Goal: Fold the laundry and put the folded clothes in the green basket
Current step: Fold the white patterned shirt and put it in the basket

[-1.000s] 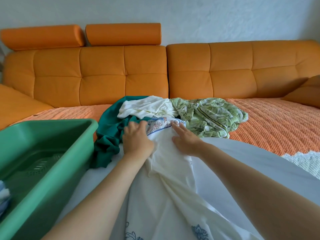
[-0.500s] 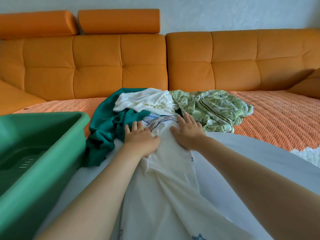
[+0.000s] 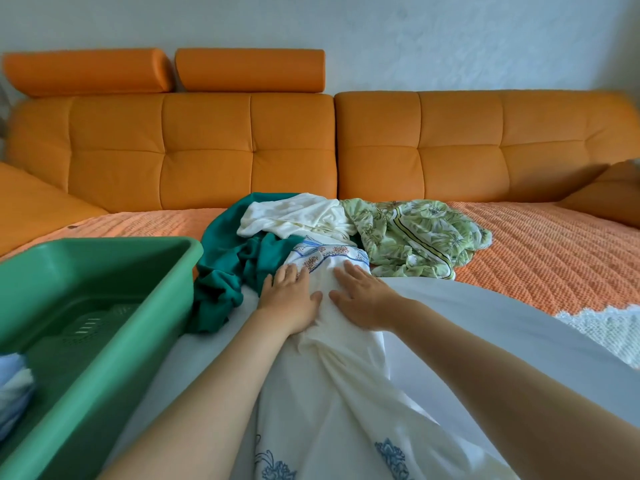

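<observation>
A long cream-white garment point(image 3: 332, 393) with blue flower prints and a patterned border lies bunched lengthwise down the middle of a pale sheet. My left hand point(image 3: 289, 299) and my right hand point(image 3: 362, 299) rest flat on its far end, side by side, fingers spread, gripping nothing. Just beyond them lies the unfolded pile: a dark teal garment point(image 3: 228, 268), a cream top point(image 3: 298, 216) and a green leaf-print garment point(image 3: 415, 240). The green basket point(image 3: 100, 306) stands at the left and holds a light blue folded cloth point(image 3: 14, 393) at its near corner.
An orange sofa point(image 3: 291, 147) with two headrests forms the back. Its seat carries an orange quilted cover point(image 3: 554, 258). A pale sheet point(image 3: 485, 323) lies under the garment, and a white lace edge point(image 3: 609, 327) shows at the right.
Both hands went from bunching the garment's far end to lying flat on it with fingers spread. The camera view shifted up and down slightly.
</observation>
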`<state>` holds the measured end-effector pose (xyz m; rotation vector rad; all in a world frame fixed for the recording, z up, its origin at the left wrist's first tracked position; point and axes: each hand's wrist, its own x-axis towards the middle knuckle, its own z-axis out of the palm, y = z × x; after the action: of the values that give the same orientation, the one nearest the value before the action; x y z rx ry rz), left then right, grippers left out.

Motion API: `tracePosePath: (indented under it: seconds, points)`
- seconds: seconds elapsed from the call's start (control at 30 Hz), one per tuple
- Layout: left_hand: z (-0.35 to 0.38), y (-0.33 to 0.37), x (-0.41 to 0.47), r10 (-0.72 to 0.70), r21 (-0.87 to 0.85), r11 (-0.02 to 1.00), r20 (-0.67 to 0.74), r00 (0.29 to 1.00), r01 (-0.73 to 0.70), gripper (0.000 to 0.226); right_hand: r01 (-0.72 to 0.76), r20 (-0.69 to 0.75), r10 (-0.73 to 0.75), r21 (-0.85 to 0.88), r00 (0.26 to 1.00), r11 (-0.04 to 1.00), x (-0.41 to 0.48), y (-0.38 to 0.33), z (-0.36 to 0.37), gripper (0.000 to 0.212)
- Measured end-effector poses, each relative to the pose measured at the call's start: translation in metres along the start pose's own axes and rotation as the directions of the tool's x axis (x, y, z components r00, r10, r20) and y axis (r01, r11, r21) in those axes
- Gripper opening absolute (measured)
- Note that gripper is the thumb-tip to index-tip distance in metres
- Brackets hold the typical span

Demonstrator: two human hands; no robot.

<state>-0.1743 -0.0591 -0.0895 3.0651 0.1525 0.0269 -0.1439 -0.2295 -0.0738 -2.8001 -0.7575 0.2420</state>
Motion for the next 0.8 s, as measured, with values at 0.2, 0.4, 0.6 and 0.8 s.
tracePosePath:
  seconds: [0.2, 0.4, 0.6, 0.8]
  points:
    - [-0.038, 0.020, -0.064, 0.225, 0.025, 0.974, -0.237, 0.945, -0.226, 0.045, 0.075, 0.059, -0.075, 0.000, 0.995, 0.997, -0.061, -0.036, -0.028, 0.044]
    - [-0.044, 0.027, -0.138, 0.317, -0.055, 0.941, -0.193, 0.928, -0.333, 0.018, -0.036, 0.031, 0.036, -0.006, 0.999, 0.999, -0.118, -0.041, -0.028, 0.039]
    - [-0.031, 0.032, -0.203, 0.400, -0.149, 0.899, -0.104, 0.911, -0.412, 0.025, -0.172, 0.136, 0.171, -0.005, 0.976, 0.985, -0.181, -0.035, -0.021, 0.047]
    - [0.001, 0.046, -0.248, 0.445, -0.098, 0.895, 0.274, 0.853, -0.436, 0.082, -0.220, 0.171, 0.242, -0.140, 0.955, 0.965, -0.214, -0.027, -0.014, 0.054]
